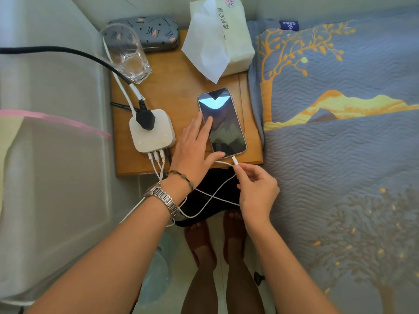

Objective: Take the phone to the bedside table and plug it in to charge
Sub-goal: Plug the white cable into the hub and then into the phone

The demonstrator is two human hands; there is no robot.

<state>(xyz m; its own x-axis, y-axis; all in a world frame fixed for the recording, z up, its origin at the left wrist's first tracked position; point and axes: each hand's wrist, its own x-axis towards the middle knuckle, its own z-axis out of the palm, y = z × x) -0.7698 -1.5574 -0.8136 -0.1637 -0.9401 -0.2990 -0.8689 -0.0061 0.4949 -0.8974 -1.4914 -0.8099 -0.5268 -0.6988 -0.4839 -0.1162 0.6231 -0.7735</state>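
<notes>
A dark-screened phone (223,123) lies flat on the wooden bedside table (179,94), near its right side. My left hand (195,150) rests on the phone's left edge, fingers spread and thumb at its lower end. My right hand (256,189) pinches a white charging cable (213,196) just behind its plug (234,160). The plug tip sits a short way from the phone's bottom edge, apart from it. The cable loops down and back to a white charger block (154,134) on the table's left.
A glass (127,53), a patterned case (154,32) and a tissue pack (222,35) stand at the back of the table. A black plug and cord occupy the charger's top. A bed with a blue quilt (340,143) lies on the right, a white cabinet on the left.
</notes>
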